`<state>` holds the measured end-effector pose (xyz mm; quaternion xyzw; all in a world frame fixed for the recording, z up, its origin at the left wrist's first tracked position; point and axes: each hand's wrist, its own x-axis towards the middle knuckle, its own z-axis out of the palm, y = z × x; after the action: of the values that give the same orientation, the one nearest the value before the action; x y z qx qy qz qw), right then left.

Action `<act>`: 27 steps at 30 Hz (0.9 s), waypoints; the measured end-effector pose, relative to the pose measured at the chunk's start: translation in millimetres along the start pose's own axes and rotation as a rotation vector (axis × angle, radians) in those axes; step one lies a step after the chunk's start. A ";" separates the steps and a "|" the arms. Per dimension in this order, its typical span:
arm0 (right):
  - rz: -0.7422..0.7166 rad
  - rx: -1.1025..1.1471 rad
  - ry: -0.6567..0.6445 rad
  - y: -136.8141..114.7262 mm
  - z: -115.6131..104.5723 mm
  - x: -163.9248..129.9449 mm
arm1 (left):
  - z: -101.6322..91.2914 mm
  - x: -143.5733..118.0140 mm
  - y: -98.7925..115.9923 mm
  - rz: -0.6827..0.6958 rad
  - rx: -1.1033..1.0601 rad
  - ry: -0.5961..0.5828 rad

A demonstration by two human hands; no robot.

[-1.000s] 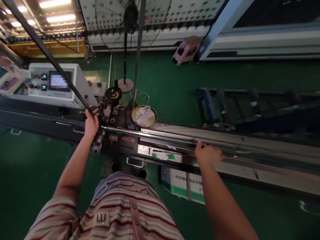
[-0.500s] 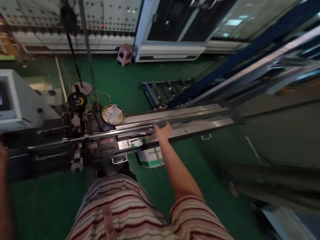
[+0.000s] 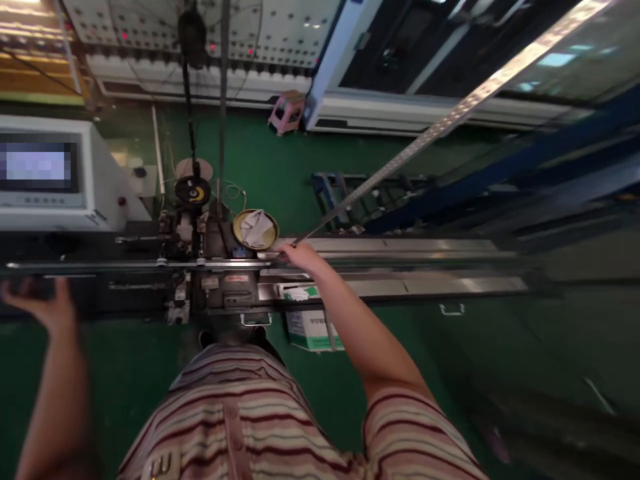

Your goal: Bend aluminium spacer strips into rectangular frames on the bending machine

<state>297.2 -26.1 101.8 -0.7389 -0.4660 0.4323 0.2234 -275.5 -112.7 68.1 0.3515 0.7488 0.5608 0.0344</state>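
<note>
My right hand (image 3: 299, 256) is closed at the low end of a long perforated metal strip (image 3: 400, 160), which slants up to the top right. A thin metal bar (image 3: 235, 264) lies along the machine bed, running from its left part to my right hand. Whether bar and strip join there is hidden by the fingers. My left hand (image 3: 43, 307) hangs over the dark left end of the bed, fingers spread, just below the bar and holding nothing. Between the hands, the clamp blocks (image 3: 181, 233) of the machine stand around the bar.
A yellowish round dish (image 3: 240, 233) with a crumpled white cloth sits behind the bar. At left stands a white control box (image 3: 107, 180) with a lit screen. Under the bed is a carton (image 3: 313, 331). Farther back are a pink stool (image 3: 287, 112) and blue frames (image 3: 500, 190).
My right hand has moved left along the bed and closed on the strip, which now slants up clearly. My left hand has come farther into view. The whole scene has shifted right.
</note>
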 end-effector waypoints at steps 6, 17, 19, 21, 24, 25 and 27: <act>-0.126 -0.031 -0.149 -35.8 84.2 -0.9 | -10.0 -109.1 -88.1 -0.185 -0.188 0.113; -0.386 -0.230 -0.294 -123.8 236.1 -19.9 | -57.1 -111.1 -119.7 -0.279 -0.188 0.128; -0.413 -0.238 -0.307 -141.2 265.2 -26.8 | -46.7 -99.5 -111.6 -0.269 -0.212 0.073; -0.432 -0.235 -0.317 -158.1 292.8 -33.5 | -30.5 -83.0 -99.4 -0.302 -0.290 0.023; -0.446 -0.205 -0.327 -181.9 321.3 -42.6 | -3.7 -49.6 -79.4 -0.501 -0.503 0.013; -0.447 -0.186 -0.330 -189.1 324.6 -45.9 | 3.7 -37.5 -73.1 -0.576 -0.563 0.016; -0.436 -0.131 -0.335 -201.0 319.3 -53.2 | 13.9 -15.7 -60.9 -0.680 -0.632 0.005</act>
<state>-83.1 -2.7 104.0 -0.5522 -0.6714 0.4592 0.1827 -287.2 -117.8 5.0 0.0567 0.6138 0.7194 0.3200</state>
